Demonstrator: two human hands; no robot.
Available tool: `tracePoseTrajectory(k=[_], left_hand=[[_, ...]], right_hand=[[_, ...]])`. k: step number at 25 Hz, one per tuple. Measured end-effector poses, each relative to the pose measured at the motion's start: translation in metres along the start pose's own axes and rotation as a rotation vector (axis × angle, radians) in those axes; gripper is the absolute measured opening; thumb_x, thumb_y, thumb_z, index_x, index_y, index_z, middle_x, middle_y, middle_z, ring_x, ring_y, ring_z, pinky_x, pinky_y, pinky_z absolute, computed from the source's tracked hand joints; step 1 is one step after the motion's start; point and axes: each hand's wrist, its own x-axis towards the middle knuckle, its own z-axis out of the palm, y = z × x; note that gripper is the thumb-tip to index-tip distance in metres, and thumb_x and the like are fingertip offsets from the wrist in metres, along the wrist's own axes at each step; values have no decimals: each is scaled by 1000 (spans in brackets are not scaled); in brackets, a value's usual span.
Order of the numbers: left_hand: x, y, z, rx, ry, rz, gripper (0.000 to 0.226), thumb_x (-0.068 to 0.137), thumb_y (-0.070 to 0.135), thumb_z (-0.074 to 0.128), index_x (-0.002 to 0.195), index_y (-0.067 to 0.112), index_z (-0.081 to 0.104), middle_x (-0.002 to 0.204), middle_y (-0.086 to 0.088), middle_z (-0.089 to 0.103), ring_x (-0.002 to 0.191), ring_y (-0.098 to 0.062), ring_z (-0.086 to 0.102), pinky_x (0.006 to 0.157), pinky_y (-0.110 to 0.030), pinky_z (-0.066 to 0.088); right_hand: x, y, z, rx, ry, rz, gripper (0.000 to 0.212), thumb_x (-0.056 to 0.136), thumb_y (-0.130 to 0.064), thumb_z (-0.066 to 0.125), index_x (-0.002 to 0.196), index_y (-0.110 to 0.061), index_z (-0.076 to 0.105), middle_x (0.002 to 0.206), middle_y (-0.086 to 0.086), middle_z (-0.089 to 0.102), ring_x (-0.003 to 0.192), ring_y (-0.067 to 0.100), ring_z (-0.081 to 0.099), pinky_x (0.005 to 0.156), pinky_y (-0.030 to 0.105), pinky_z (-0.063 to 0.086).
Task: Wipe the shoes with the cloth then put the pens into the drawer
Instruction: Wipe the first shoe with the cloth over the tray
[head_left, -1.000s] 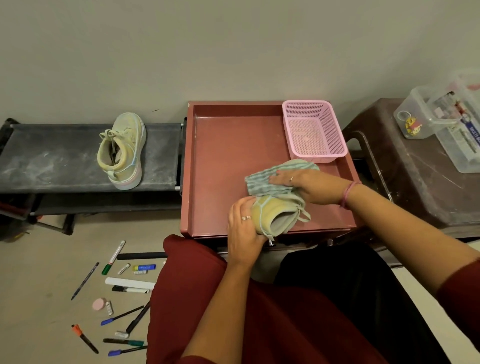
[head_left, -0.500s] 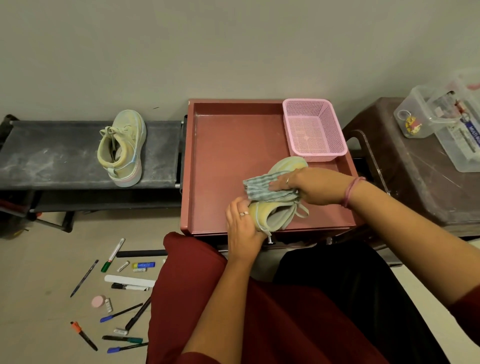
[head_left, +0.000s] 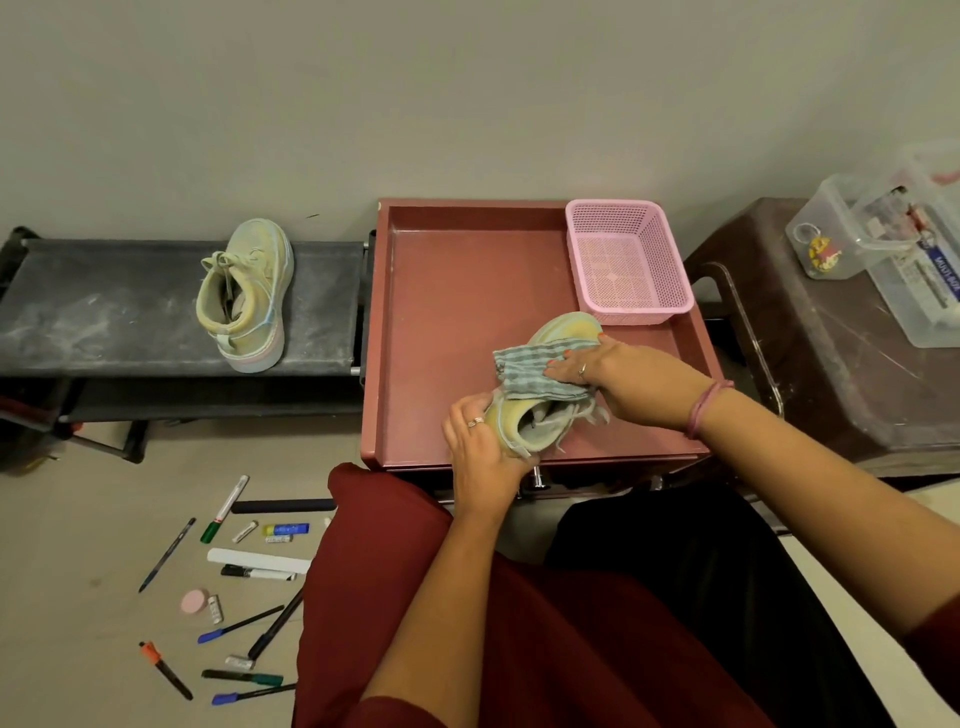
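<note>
A pale yellow-green shoe (head_left: 563, 328) lies on the red tray-like drawer top (head_left: 457, 291). My left hand (head_left: 480, 452) grips its heel. My right hand (head_left: 618, 376) presses a striped grey-green cloth (head_left: 524, 364) flat on the shoe's upper. A second, matching shoe (head_left: 247, 293) stands alone on the dusty black rack (head_left: 104, 306) at the left. Several pens and markers (head_left: 228, 571) lie scattered on the floor at the lower left, out of both hands' reach.
A pink mesh basket (head_left: 626, 260) sits in the tray's far right corner. A brown plastic stool (head_left: 831, 353) at the right carries clear plastic boxes (head_left: 883, 244). My red-clad knee (head_left: 374, 545) is close to the pens. A wall stands behind.
My right hand has slid the cloth back along the shoe toward the heel, and the shoe's toe now shows. My left hand has kept its hold on the heel.
</note>
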Motion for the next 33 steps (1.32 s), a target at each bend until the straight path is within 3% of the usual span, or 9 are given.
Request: tracePoseTrajectory(k=[4, 8, 11, 15, 19, 22, 27, 31, 33], left_hand=[[0, 5, 0, 28, -20, -76, 75, 54, 31, 91, 114, 1, 57, 117, -14, 46, 112, -28, 38, 101, -38, 37], [-1, 9, -3, -12, 5, -67, 76, 52, 20, 91, 114, -4, 53, 115, -16, 46, 110, -31, 40, 98, -40, 37], [2, 9, -1, -12, 16, -99, 71, 55, 19, 89, 113, -2, 54, 114, -13, 46, 112, -32, 40, 98, -34, 32], [3, 4, 2, -14, -13, -136, 68, 56, 25, 89, 113, 3, 58, 116, -9, 49, 116, -25, 37, 105, -35, 30], [4, 7, 1, -38, 34, -116, 72, 54, 25, 90, 112, 0, 55, 107, -1, 40, 110, -23, 38, 101, -28, 28], [1, 7, -1, -31, -26, -113, 69, 57, 41, 81, 113, 5, 64, 109, -6, 58, 117, -27, 41, 100, -23, 21], [0, 21, -9, -75, 42, -148, 65, 58, 22, 90, 109, -1, 57, 101, 2, 40, 111, -26, 40, 102, -36, 29], [-3, 19, -12, -15, -50, -185, 71, 55, 41, 84, 109, 2, 62, 103, -8, 54, 111, -31, 43, 96, -33, 29], [-5, 21, -15, -28, -38, -184, 70, 59, 35, 86, 114, 0, 59, 107, -7, 50, 114, -30, 40, 98, -34, 28]], right_hand=[[-3, -50, 19, -117, -13, -67, 57, 95, -1, 32, 149, -11, 19, 157, 6, 20, 145, 17, 16, 117, 29, 2], [-4, -32, 23, -156, 90, 27, 61, 89, -3, 14, 149, -9, 17, 156, 10, 20, 145, 20, 19, 118, 36, 4], [0, -40, 26, -121, 36, 54, 62, 91, 5, 30, 150, -7, 12, 158, 12, 12, 146, 22, 11, 118, 35, -3], [2, -47, 39, -150, 104, -95, 54, 86, 2, 31, 140, 1, 38, 144, 20, 40, 135, 32, 39, 112, 44, 15], [12, -42, 24, -151, 43, 68, 57, 96, -1, 31, 150, -8, 13, 158, 11, 14, 146, 20, 12, 118, 35, -1], [11, -63, 34, -83, 55, -128, 54, 97, -3, 36, 148, -6, 19, 156, 12, 19, 145, 24, 16, 116, 33, -3], [17, -36, 19, -170, 71, 98, 54, 99, -7, 28, 150, -11, 13, 158, 6, 13, 146, 16, 10, 120, 35, 2], [11, -68, 27, -80, 45, -129, 57, 97, -5, 36, 150, -12, 16, 158, 5, 15, 146, 14, 12, 117, 28, 2], [16, -50, 23, -118, 77, -75, 52, 98, -5, 34, 148, -12, 24, 155, 5, 24, 144, 14, 20, 117, 27, 7]])
